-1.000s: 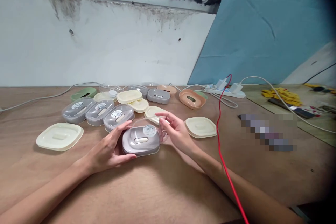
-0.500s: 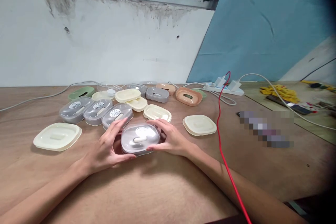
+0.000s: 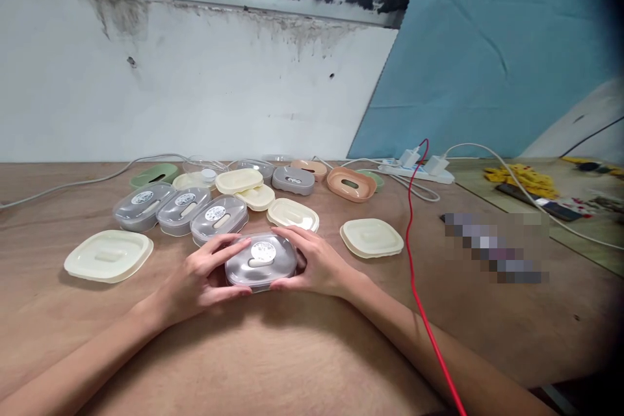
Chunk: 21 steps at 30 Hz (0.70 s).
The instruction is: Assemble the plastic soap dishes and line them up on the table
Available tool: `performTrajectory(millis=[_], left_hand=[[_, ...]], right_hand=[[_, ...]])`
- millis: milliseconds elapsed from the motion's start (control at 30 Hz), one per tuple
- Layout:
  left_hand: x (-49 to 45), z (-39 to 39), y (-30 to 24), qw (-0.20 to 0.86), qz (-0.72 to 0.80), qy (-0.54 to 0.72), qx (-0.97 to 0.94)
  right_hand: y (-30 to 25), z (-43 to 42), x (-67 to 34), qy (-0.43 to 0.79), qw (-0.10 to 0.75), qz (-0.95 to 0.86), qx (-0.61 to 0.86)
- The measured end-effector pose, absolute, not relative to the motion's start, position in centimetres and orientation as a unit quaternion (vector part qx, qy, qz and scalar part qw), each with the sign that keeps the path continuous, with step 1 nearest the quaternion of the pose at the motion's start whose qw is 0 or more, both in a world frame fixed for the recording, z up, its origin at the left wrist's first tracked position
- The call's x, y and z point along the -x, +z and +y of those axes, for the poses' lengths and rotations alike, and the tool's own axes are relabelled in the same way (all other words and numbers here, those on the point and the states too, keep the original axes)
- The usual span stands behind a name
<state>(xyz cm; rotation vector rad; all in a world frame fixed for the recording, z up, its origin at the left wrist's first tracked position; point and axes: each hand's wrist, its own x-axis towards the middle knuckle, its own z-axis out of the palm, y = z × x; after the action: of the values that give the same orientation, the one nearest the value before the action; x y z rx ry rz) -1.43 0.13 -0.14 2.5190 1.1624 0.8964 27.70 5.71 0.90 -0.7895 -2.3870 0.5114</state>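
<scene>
A grey soap box [image 3: 280,264] with a clear lid and a round white sticker sits on the table in front of me. My left hand [image 3: 207,273] grips its left side, fingers on the lid and thumb at the front edge. On the right side, my right hand [image 3: 316,263] holds the box with its thumb at the front corner and fingers behind. Just behind stand similar grey boxes: one [image 3: 229,216] close to my left fingers, another [image 3: 181,209] beside it, and a third [image 3: 141,206] farther left.
Cream trays lie at left [image 3: 108,257], right [image 3: 371,238] and behind the box [image 3: 293,213]. An orange soap dish [image 3: 350,184] and a grey one [image 3: 293,180] sit farther back. A red cable [image 3: 414,279] runs from the power strip [image 3: 441,175] across my right forearm.
My left fingers have closed in onto the lid, where they were spread apart from the box's left side. My right hand stays on the box.
</scene>
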Motion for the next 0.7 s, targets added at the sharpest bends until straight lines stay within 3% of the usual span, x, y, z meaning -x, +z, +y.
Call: performTrajectory(millis=[133,367,700], left_hand=[[1.3,0.0,0.1,0.090,0.406,0.303,-0.858],[1.8,0.0,1.1,-0.099,0.405,0.288,-0.862],[1.1,0.2,1.7,-0.137,0.432,0.271,-0.850]], right_hand=[[0.6,5.6,-27.6,0.164,0.272,-0.898,0.306],[0.4,5.6,-27.5,0.066,0.350,-0.869,0.343],[0.1,6.1,-27.9,0.021,0.279,-0.864,0.418]])
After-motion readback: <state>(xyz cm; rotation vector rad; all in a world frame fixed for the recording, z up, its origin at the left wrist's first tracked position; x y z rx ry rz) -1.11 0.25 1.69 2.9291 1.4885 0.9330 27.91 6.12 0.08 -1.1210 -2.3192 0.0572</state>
